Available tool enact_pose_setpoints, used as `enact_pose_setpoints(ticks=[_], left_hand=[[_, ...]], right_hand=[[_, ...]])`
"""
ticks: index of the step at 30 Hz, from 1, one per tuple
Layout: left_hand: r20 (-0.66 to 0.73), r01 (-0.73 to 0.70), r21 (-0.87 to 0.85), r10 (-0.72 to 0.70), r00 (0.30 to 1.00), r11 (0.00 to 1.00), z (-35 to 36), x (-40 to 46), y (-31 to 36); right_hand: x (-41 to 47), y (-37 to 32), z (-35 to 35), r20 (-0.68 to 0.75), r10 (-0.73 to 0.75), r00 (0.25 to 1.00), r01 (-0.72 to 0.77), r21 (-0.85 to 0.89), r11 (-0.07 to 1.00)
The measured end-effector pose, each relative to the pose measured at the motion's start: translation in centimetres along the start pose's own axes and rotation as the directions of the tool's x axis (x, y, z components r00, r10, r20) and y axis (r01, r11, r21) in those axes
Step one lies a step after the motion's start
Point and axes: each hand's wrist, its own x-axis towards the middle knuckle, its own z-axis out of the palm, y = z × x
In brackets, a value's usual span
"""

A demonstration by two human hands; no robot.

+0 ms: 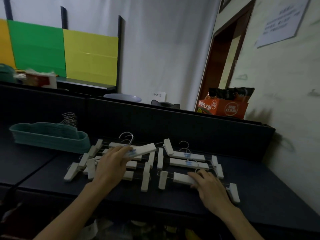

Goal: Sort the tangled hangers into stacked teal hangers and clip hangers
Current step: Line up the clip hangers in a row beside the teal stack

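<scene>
- The dark table [259,191] carries everything, and the teal stack [50,137] sits finished-looking at far left, its hooks bunched at the back.
- The clip hangers lie in two groups: a tangled pile [110,161] under the left hand, and a neater row [188,160] on the right, bars running left to right, hooks pointing away.
- The left hand [110,168] curls its fingers round the top hanger [142,149] of the pile; that bar tilts up to the right, towards the row.
- The right hand [211,186] presses on the nearest bar [181,178], fingers curled over it.
- Judged from this, the left hand's hanger must swing rightwards and turn level to match the row; the left hand is the nearer one.
</scene>
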Motion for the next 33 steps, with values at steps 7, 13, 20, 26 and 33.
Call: enact_pose_setpoints(ticks=[7,13,20,26,33], left_hand=[[-0.016,-0.003,-0.022,0.003,1.000,1.000,-0.2,0.7,-0.1],[-0.007,0.012,-0.063,-0.012,1.000,0.998,0.8,1.4,0.9],[-0.021,-0.024,-0.034,0.023,1.000,0.999,1.3,2.0,1.4],[-0.025,-0.038,0.005,0.038,0.999,0.999,1.6,2.1,1.8],[-0.009,-0.040,-0.013,0.040,0.999,0.999,1.9,1.4,2.5]], right_hand=[[2.1,0.0,1.2,0.029,0.004,1.000,-0.005,0.034,0.999],[3.1,0.2,1.4,0.025,-0.013,1.000,0.011,0.047,0.999],[4.2,0.7,2.1,0.071,-0.010,0.997,0.009,0.013,1.000],[4.3,0.9,2.4,0.076,0.001,0.997,-0.004,0.027,1.000],[3.3,0.9,1.5,0.023,0.001,1.000,-0.002,0.049,0.999]])
